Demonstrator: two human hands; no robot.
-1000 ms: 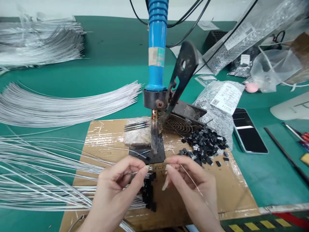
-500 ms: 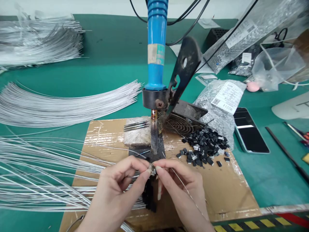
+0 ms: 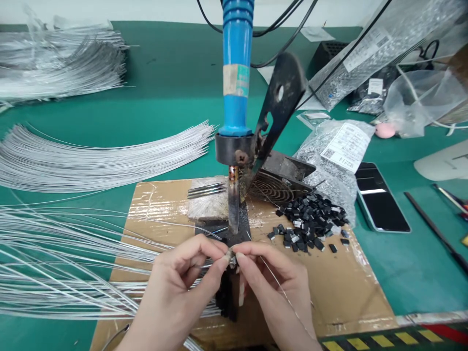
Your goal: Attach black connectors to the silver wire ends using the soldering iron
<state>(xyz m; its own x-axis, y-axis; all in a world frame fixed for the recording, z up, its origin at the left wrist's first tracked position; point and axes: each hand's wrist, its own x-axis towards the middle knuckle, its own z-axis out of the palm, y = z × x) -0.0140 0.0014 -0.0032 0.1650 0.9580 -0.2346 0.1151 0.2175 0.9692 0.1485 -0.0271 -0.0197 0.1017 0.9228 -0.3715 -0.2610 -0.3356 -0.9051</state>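
Note:
Just below the tip of the soldering iron (image 3: 233, 219), my two hands meet, each with thumb and forefinger pinched. A small metallic connector (image 3: 233, 261) with a row of pins shows between the fingertips, mostly covered by them. My left hand (image 3: 186, 282) is closed on its left side. My right hand (image 3: 272, 280) is closed at its right side, and a thin solder wire (image 3: 280, 285) runs through that hand's fingers and down across the palm. Beneath the fingertips hangs a cluster of black connector pieces (image 3: 226, 297). Fine contact at the fingertips is hidden.
Loose silvery-white wires (image 3: 73, 263) spread in from the left over the cardboard sheet (image 3: 340, 292). Behind them lies a thick wire bundle (image 3: 109, 161). Black connector shells (image 3: 310, 219) are heaped on the right, near a small fan (image 3: 278, 180) and a phone (image 3: 382, 197).
The hands stay in nearly the same pinch under the iron, with only a slight shift at the fingertips. The view has moved very little.

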